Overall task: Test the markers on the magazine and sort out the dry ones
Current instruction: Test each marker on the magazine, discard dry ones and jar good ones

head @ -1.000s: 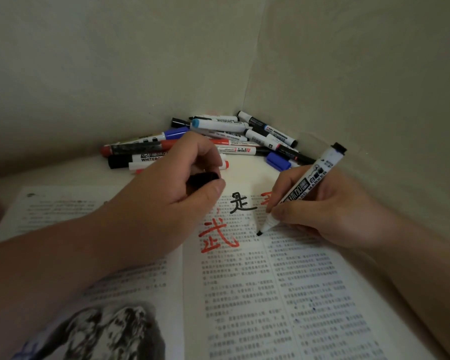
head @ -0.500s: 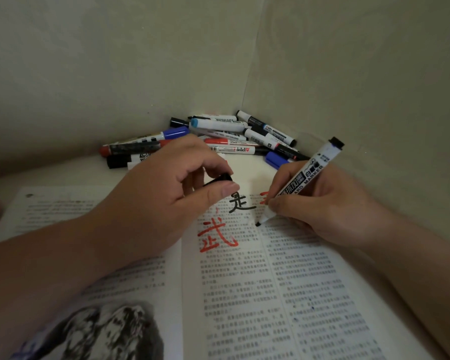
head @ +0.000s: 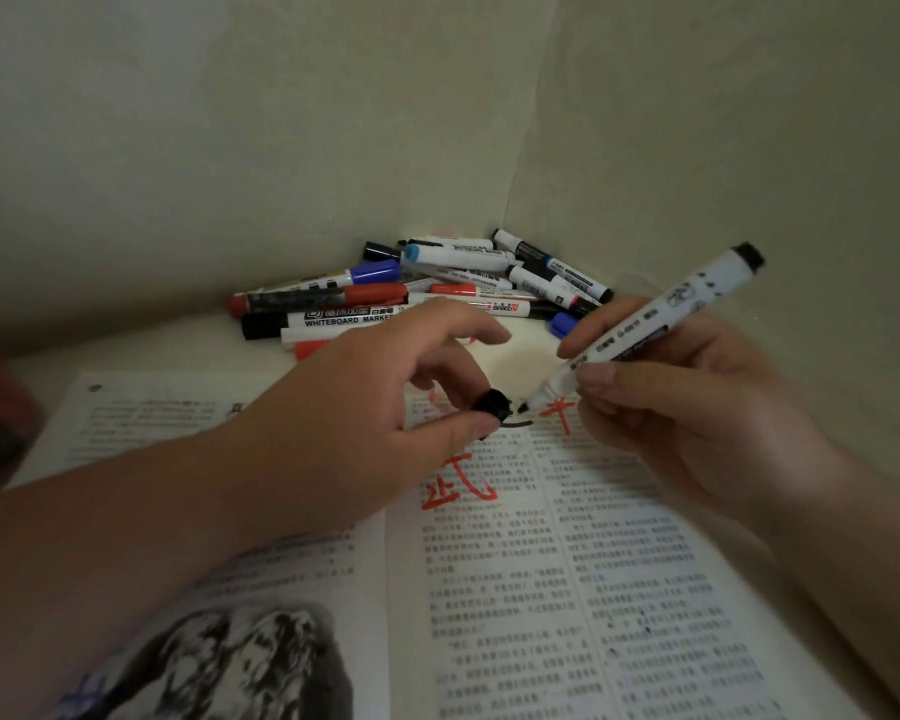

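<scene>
Plastic markers on printed paper, as I see it from the head camera.
The open magazine (head: 541, 589) is thin, smooth matt paper with a faint sheen near the fold. The held marker (head: 645, 324) has a smooth, softly glossy white plastic barrel; the black cap (head: 491, 404) is duller plastic. The marker pile (head: 437, 283) shows the same glossy plastic. The walls (head: 230, 148) look matt and faintly textured.

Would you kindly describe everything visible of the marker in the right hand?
The marker is a white, plastic-looking barrel with black print, a black end plug and a dark, uncapped tip. It is tilted, plug up-right, tip down-left over the magazine. The right hand grips its lower barrel. Its tip is close beside the black cap pinched by the left hand; contact is unclear.
</scene>
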Action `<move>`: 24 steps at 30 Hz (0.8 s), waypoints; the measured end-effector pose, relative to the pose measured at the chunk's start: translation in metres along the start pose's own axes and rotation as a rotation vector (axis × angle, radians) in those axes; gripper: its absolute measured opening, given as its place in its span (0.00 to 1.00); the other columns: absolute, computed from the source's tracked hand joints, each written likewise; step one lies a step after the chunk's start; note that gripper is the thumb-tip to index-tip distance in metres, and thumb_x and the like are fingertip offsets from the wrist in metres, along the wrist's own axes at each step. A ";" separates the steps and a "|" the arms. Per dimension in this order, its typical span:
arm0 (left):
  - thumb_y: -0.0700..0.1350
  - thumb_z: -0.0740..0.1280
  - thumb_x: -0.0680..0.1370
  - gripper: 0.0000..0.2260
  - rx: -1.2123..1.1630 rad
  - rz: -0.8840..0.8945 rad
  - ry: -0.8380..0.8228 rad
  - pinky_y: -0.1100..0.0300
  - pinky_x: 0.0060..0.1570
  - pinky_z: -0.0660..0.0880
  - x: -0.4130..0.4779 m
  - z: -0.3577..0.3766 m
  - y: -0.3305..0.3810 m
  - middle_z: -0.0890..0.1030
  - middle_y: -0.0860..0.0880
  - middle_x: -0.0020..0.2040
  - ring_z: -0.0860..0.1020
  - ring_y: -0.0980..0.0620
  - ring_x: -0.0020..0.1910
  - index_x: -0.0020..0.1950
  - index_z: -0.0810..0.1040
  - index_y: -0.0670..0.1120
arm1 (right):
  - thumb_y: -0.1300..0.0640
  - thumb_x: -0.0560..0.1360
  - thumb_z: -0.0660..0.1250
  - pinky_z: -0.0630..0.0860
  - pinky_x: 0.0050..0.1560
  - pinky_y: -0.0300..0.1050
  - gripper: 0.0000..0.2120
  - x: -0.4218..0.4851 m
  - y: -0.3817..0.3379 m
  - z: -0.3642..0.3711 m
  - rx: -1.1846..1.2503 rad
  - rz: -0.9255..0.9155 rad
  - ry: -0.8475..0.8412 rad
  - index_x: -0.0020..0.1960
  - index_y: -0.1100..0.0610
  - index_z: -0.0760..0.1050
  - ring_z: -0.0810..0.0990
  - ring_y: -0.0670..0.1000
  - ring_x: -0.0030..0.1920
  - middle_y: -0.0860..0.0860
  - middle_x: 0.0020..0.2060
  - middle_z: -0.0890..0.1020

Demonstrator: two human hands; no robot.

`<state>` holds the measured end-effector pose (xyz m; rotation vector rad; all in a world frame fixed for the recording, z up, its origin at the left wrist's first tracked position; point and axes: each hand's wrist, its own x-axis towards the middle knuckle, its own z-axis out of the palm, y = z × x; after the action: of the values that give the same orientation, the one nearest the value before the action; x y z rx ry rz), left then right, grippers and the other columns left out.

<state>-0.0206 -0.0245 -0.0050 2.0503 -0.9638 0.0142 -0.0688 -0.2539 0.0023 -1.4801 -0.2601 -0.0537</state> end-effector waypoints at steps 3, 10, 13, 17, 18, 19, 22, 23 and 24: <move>0.52 0.74 0.74 0.23 0.005 -0.016 -0.013 0.70 0.50 0.70 -0.001 0.000 0.003 0.81 0.69 0.50 0.79 0.56 0.49 0.61 0.68 0.69 | 0.52 0.63 0.79 0.64 0.28 0.41 0.17 0.000 0.000 0.002 0.076 -0.032 -0.047 0.47 0.61 0.83 0.69 0.49 0.30 0.53 0.29 0.70; 0.55 0.73 0.73 0.23 0.012 -0.031 -0.114 0.69 0.52 0.68 -0.001 -0.002 0.009 0.79 0.73 0.51 0.75 0.70 0.55 0.60 0.66 0.72 | 0.51 0.67 0.76 0.61 0.27 0.42 0.15 -0.005 -0.001 0.014 -0.079 -0.077 0.013 0.46 0.61 0.82 0.66 0.50 0.28 0.48 0.28 0.75; 0.53 0.74 0.74 0.25 0.005 -0.025 -0.125 0.75 0.52 0.67 -0.001 -0.001 0.010 0.81 0.70 0.50 0.76 0.69 0.56 0.63 0.65 0.71 | 0.60 0.71 0.74 0.71 0.31 0.40 0.08 -0.008 0.000 0.021 -0.247 -0.069 -0.005 0.49 0.60 0.80 0.75 0.47 0.31 0.47 0.33 0.80; 0.53 0.75 0.73 0.29 0.014 -0.044 -0.125 0.68 0.54 0.71 0.000 -0.001 0.010 0.82 0.67 0.50 0.78 0.66 0.55 0.66 0.62 0.72 | 0.58 0.73 0.73 0.78 0.40 0.61 0.16 -0.009 0.003 0.028 -0.432 -0.159 0.048 0.58 0.50 0.73 0.78 0.61 0.42 0.52 0.41 0.79; 0.53 0.75 0.74 0.30 0.014 -0.043 -0.125 0.67 0.54 0.73 0.000 0.000 0.009 0.82 0.66 0.50 0.78 0.65 0.54 0.67 0.62 0.72 | 0.57 0.72 0.74 0.77 0.37 0.60 0.21 -0.009 0.002 0.030 -0.483 -0.194 0.067 0.61 0.47 0.71 0.78 0.59 0.41 0.50 0.42 0.80; 0.52 0.75 0.74 0.30 0.007 -0.041 -0.128 0.67 0.54 0.74 0.000 0.000 0.009 0.82 0.66 0.50 0.79 0.64 0.54 0.66 0.63 0.72 | 0.58 0.72 0.75 0.77 0.36 0.59 0.26 -0.008 0.002 0.030 -0.524 -0.227 0.086 0.65 0.45 0.68 0.80 0.55 0.39 0.50 0.42 0.81; 0.48 0.76 0.74 0.31 -0.025 -0.043 -0.131 0.68 0.52 0.74 0.000 0.000 0.009 0.83 0.64 0.49 0.80 0.62 0.52 0.65 0.62 0.73 | 0.65 0.70 0.76 0.80 0.38 0.63 0.47 -0.007 0.000 0.033 -0.511 -0.290 0.108 0.76 0.37 0.54 0.83 0.58 0.41 0.53 0.42 0.83; 0.47 0.76 0.74 0.31 -0.033 -0.047 -0.127 0.68 0.51 0.74 0.000 0.000 0.009 0.83 0.64 0.50 0.81 0.62 0.52 0.64 0.63 0.73 | 0.66 0.70 0.76 0.80 0.39 0.64 0.49 -0.007 0.000 0.034 -0.507 -0.305 0.103 0.77 0.36 0.53 0.83 0.58 0.40 0.53 0.41 0.83; 0.47 0.76 0.74 0.31 -0.035 -0.052 -0.124 0.68 0.51 0.74 0.000 0.000 0.009 0.83 0.65 0.50 0.81 0.62 0.52 0.63 0.63 0.73 | 0.67 0.70 0.76 0.80 0.39 0.63 0.49 -0.008 0.000 0.034 -0.527 -0.328 0.097 0.77 0.37 0.54 0.83 0.58 0.39 0.53 0.41 0.83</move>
<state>-0.0267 -0.0276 0.0012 2.0624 -0.9789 -0.1577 -0.0814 -0.2214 0.0034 -1.9366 -0.4302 -0.4884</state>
